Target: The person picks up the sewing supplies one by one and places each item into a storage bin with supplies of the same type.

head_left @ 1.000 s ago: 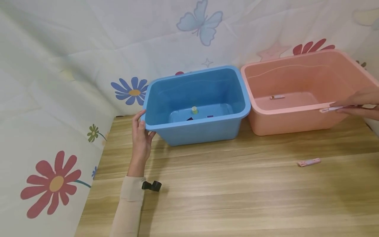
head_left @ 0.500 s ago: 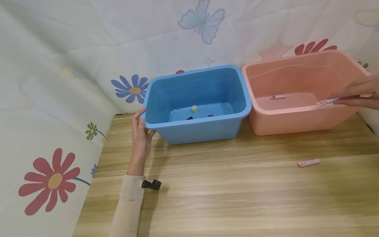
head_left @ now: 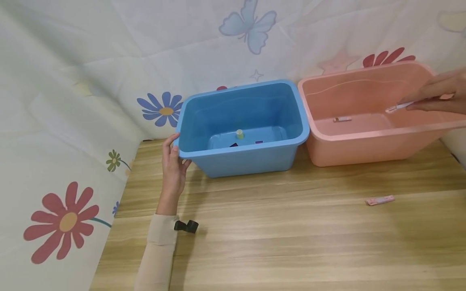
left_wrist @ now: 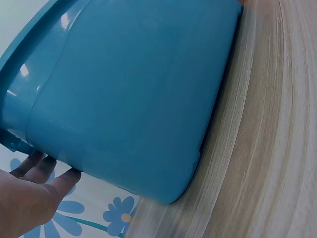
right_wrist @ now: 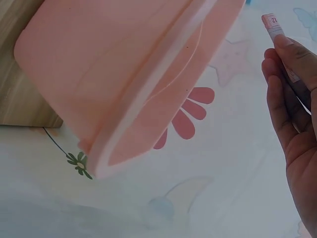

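At the left end of a blue plastic bin [head_left: 247, 162], my left hand [head_left: 173, 167] grips the rim, thumb at the edge. The left wrist view shows its fingertips [left_wrist: 72, 174] against the bin's outer wall below the rim. My right hand [head_left: 442, 95] is over the pink bin [head_left: 367, 149] and pinches a folded measuring tape [right_wrist: 270, 22] between thumb and fingers; scale marks show on it. Another small folded strip [head_left: 342, 119] lies on the pink bin's floor. A similar pink-and-white folded strip [head_left: 380, 200] rests on the table before that bin.
The two bins stand side by side on a wood-grain table [head_left: 276, 234], against a patterned cloth [head_left: 196, 44]. Inside the blue bin are a small pale cylinder [head_left: 239, 134] and dark flat pieces [head_left: 259, 142]. A black device [head_left: 186, 226] sits at the left sleeve.
My right hand has moved away from the pink bin's front rim, back over its opening, with the measuring tape. My left hand has stayed on the blue bin.
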Motion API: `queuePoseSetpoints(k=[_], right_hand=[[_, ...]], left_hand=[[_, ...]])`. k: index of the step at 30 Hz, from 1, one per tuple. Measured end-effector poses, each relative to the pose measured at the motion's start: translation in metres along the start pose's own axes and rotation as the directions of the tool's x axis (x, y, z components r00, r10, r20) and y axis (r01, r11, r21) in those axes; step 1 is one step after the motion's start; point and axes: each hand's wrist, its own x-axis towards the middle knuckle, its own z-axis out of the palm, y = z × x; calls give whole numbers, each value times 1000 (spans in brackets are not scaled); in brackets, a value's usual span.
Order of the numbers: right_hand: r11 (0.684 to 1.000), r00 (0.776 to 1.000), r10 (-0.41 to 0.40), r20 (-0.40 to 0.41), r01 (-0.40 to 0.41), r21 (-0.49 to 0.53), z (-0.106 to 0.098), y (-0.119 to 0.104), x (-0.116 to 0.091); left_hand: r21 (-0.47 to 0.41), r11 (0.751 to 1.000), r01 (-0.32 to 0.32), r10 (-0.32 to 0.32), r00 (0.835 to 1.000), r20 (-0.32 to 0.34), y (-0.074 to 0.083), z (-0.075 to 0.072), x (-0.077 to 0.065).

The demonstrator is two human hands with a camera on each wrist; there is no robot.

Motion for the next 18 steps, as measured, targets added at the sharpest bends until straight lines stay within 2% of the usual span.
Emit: queuePoseSetpoints(k=[6,13,18], right_hand=[[1000,999,-7,51,8,-16,-8,7,15],[983,994,11,113,10,-185,-15,11,34],[973,986,29,162,9,-229,-17,17,46]], left_hand=[[6,1000,0,0,1000,-4,0,-1,-1],[10,1000,5,-5,1000,-6,0,-2,-2],[16,1000,4,-4,1000,-5,0,-2,-2]])
